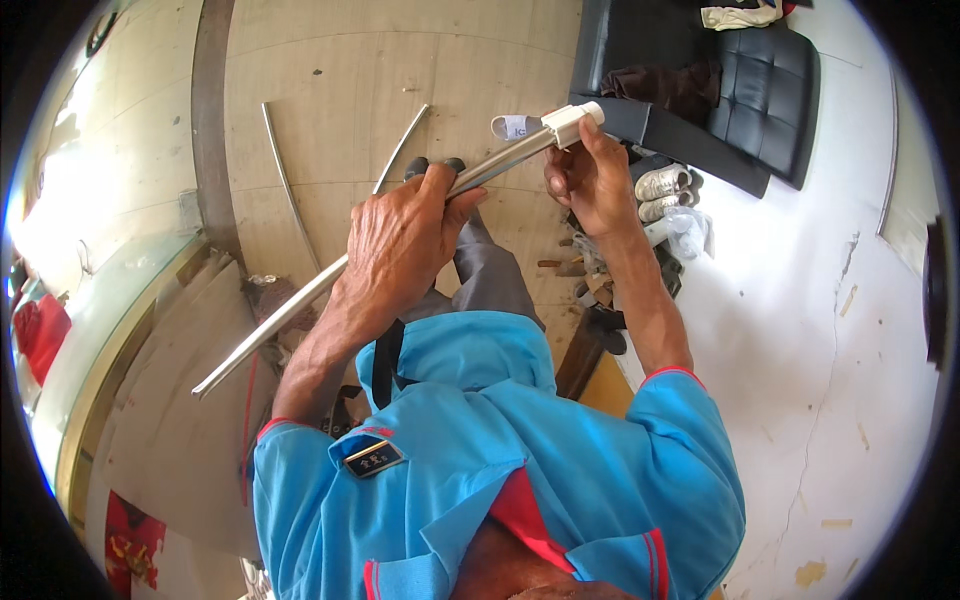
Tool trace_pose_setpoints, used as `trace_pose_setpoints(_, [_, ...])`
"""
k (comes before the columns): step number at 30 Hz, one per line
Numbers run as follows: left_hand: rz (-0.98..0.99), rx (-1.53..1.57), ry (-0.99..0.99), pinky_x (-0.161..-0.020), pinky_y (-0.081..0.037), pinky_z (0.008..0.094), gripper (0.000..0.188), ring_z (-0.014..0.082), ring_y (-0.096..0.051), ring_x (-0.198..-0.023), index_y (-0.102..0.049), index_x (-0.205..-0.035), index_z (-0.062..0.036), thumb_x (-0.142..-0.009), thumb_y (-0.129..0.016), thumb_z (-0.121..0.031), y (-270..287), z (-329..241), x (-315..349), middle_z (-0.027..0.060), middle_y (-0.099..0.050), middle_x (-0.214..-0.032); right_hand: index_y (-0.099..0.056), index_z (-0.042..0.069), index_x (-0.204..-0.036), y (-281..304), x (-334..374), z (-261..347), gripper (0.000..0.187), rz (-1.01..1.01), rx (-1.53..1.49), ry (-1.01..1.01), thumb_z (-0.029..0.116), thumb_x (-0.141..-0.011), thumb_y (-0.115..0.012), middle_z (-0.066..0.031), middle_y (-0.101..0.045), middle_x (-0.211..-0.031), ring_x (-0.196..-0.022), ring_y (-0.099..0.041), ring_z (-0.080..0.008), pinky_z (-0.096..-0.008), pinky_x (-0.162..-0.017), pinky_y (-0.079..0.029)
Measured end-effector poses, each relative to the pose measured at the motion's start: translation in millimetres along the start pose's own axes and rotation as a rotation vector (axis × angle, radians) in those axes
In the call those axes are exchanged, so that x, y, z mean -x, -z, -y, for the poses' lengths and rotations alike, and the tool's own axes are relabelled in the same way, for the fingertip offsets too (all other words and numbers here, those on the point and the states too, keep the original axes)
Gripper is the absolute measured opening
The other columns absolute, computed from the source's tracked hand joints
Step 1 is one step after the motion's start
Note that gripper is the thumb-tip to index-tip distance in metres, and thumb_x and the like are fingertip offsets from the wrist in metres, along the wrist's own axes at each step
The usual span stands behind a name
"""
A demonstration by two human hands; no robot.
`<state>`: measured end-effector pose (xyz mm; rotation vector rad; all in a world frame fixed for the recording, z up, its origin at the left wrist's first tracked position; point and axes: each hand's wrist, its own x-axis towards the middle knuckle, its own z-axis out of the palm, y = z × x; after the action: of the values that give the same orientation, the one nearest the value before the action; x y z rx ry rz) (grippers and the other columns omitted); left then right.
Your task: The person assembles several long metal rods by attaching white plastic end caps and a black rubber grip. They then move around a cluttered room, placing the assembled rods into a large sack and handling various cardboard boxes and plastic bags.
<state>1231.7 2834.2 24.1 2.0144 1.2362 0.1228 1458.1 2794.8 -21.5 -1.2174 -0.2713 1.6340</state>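
A long, pale metal rail [270, 328] slants across in front of me, its lower left end past my left forearm. My left hand [400, 240] is closed round it near the middle. On the rail's upper right end sits a white plastic fitting [567, 126] with a rounded tip. My right hand [595, 180] grips this fitting between thumb and fingers. The inner side of the fitting is partly hidden by the fingers.
Two thin metal strips, a left one [288, 180] and a right one [402, 148], lie on the tiled floor. A black padded seat [765, 100] stands at the far right. Pale shoes [662, 190], a clear plastic bag [688, 232] and assorted tools [575, 266] lie right of my legs. A glass panel [120, 300] stands left.
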Motion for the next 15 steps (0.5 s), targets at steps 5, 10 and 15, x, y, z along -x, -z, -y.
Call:
trace_pose_setpoints(5, [-0.018, 0.014, -0.002, -0.048, -0.042, 0.0446, 0.035, 0.0354, -0.058, -0.053, -0.052, -0.084, -0.0043, -0.095, -0.053, -0.038, -8.6, -2.8, -0.2, 0.0164, -0.060, -0.065, -0.061, 0.000, -0.108, 5.1, -3.5, 5.5, 0.048, 0.005, 0.049, 0.030, 0.046, -0.094, -0.054, -0.0056, -0.058, -0.072, -0.052, -0.052, -0.0111, -0.0229, -0.040, -0.035])
trace_pose_setpoints(10, [0.014, 0.062, 0.036, -0.049, -0.041, 0.0434, 0.034, 0.0345, -0.055, -0.052, -0.052, -0.085, -0.0047, -0.095, -0.054, -0.037, -13.1, -3.1, -0.3, 0.0169, -0.057, -0.062, -0.062, 0.000, -0.107, 8.6, -6.0, 2.7, 0.048, -0.005, 0.091, 0.062, 0.045, -0.094, -0.053, -0.0062, -0.059, -0.073, -0.052, -0.052, -0.0115, -0.0224, -0.041, -0.035])
trace_pose_setpoints(15, [0.037, 0.237, 0.040, -0.047, -0.039, 0.0417, 0.032, 0.0315, -0.051, -0.047, -0.053, -0.086, -0.0043, -0.095, -0.054, -0.035, -30.3, 9.1, -0.9, 0.0159, -0.052, -0.056, -0.063, -0.001, -0.108, 9.4, -3.5, 2.2, 0.037, 0.000, 0.375, 0.276, 0.031, -0.091, -0.064, -0.0080, -0.064, -0.082, -0.060, -0.055, -0.0103, -0.0229, -0.046, -0.041])
